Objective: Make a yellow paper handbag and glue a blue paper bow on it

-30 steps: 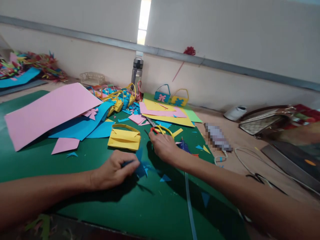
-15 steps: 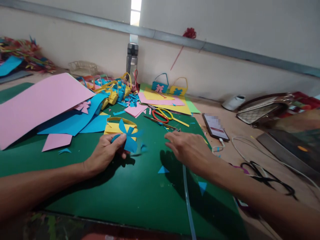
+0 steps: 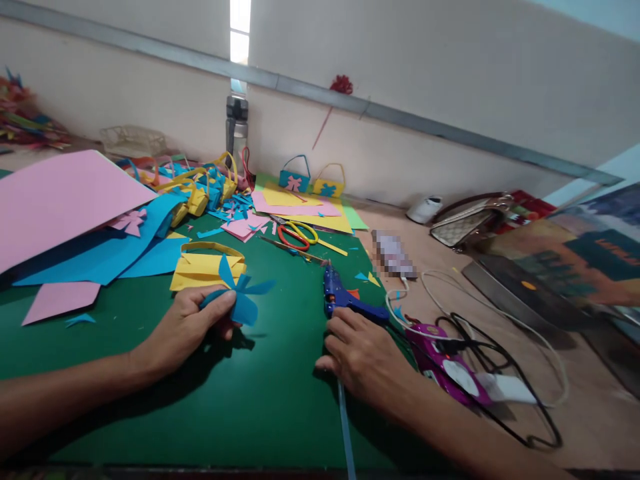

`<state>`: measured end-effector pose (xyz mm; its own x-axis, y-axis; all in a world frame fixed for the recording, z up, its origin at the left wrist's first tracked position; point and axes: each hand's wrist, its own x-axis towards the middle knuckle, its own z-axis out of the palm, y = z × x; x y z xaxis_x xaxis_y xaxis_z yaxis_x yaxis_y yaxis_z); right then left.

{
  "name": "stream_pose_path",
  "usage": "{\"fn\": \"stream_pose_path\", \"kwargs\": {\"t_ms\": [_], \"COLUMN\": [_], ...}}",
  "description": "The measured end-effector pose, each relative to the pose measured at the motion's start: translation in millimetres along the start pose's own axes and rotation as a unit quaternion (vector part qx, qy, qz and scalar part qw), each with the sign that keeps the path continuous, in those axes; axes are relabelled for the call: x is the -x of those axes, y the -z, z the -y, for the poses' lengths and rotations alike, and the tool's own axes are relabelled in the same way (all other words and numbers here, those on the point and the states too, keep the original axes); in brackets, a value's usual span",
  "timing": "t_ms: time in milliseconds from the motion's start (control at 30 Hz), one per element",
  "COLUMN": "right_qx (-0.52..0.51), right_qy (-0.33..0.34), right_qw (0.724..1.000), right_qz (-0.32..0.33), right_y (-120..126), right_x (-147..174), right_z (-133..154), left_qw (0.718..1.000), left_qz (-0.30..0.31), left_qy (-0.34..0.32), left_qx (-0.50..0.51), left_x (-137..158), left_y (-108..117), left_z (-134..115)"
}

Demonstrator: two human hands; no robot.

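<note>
Between the thumb and fingers of my left hand (image 3: 205,317) is a blue paper bow (image 3: 240,299), its loops and tails spread. Just behind it a yellow paper bag (image 3: 200,267) with a handle lies on the green mat (image 3: 280,400), partly hidden by hand and bow. A blue glue gun (image 3: 345,297) rests on the mat, nozzle pointing away. My right hand (image 3: 357,350) is at its rear end, fingers curled around the long translucent glue stick (image 3: 345,427); the grip itself is hidden under the fingers.
Scissors with red and yellow handles (image 3: 297,237) lie beyond the glue gun. Pink sheets (image 3: 70,193), blue sheets (image 3: 110,250) and small paper bags (image 3: 200,197) fill the back left. A phone (image 3: 395,257), a purple power strip (image 3: 435,353) and looping cables are at right.
My right hand has drawn back toward me, uncovering the glue gun. The left hand keeps the bow, now slightly lower against the yellow bag. The view has turned right.
</note>
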<state>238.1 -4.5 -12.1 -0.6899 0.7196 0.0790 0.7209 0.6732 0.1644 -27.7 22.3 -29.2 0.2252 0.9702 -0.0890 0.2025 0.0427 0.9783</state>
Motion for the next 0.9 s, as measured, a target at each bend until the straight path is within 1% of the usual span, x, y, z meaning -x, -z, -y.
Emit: {"fn": "stream_pose_path", "kwargs": {"t_ms": [100, 200, 267, 300, 333, 367, 433, 467, 500, 533, 567, 600, 667, 733, 833, 900], "right_qx": [0.035, 0.024, -0.056, -0.129, -0.225, -0.333, -0.529, -0.600, -0.650, -0.682, -0.701, -0.710, -0.711, -0.702, -0.683, -0.664], "right_qy": [-0.005, -0.036, -0.097, -0.139, -0.183, -0.223, -0.268, -0.280, -0.287, -0.294, -0.300, -0.306, -0.318, -0.328, -0.333, -0.334], "right_qw": [0.999, 0.998, 0.992, 0.979, 0.954, 0.914, 0.804, 0.749, 0.703, 0.669, 0.646, 0.633, 0.625, 0.631, 0.651, 0.669], "right_qz": [-0.023, -0.038, -0.060, -0.071, -0.079, -0.069, -0.033, -0.025, -0.025, -0.031, -0.038, -0.044, -0.043, -0.031, -0.007, 0.013], "right_y": [-2.3, 4.2, 12.1, 16.0, 19.2, 21.3, 22.2, 21.2, 19.7, 18.1, 17.0, 16.4, 16.9, 18.0, 15.6, 10.5], "right_x": [8.4, 12.5, 9.0, 5.3, 0.5, -4.8, -16.0, -21.0, -25.5, -29.3, -32.4, -34.9, -38.5, -41.0, -43.8, -45.5], "right_z": [-4.3, -5.5, -4.5, -4.0, -3.7, -3.4, -2.4, -1.3, 0.4, 2.5, 4.9, 7.3, 11.4, 13.0, 10.9, 9.0], "left_qw": [0.992, 0.969, 0.957, 0.953, 0.951, 0.949, 0.946, 0.944, 0.943, 0.942, 0.940, 0.939, 0.938, 0.939, 0.949, 0.958], "left_qz": [0.039, 0.072, 0.098, 0.114, 0.118, 0.124, 0.137, 0.145, 0.153, 0.160, 0.166, 0.170, 0.175, 0.180, 0.178, 0.180], "left_qy": [0.074, 0.136, 0.154, 0.159, 0.156, 0.155, 0.151, 0.151, 0.151, 0.152, 0.154, 0.156, 0.159, 0.163, 0.178, 0.184], "left_qx": [0.097, 0.194, 0.225, 0.231, 0.240, 0.247, 0.253, 0.254, 0.254, 0.255, 0.254, 0.254, 0.253, 0.242, 0.191, 0.127], "left_x": [-2.5, -5.5, -7.1, -7.7, -8.2, -8.5, -8.8, -8.8, -8.7, -8.7, -8.6, -8.5, -8.2, -6.9, -1.9, 3.4], "left_y": [-10.4, -23.2, -32.6, -37.2, -41.6, -45.6, -52.1, -54.5, -56.4, -57.8, -58.8, -59.3, -58.8, -55.0, -41.8, -28.8], "left_z": [-0.1, -2.4, -6.7, -9.5, -12.6, -15.6, -20.8, -22.5, -23.5, -23.9, -23.5, -22.7, -20.3, -18.2, -18.2, -19.8]}}
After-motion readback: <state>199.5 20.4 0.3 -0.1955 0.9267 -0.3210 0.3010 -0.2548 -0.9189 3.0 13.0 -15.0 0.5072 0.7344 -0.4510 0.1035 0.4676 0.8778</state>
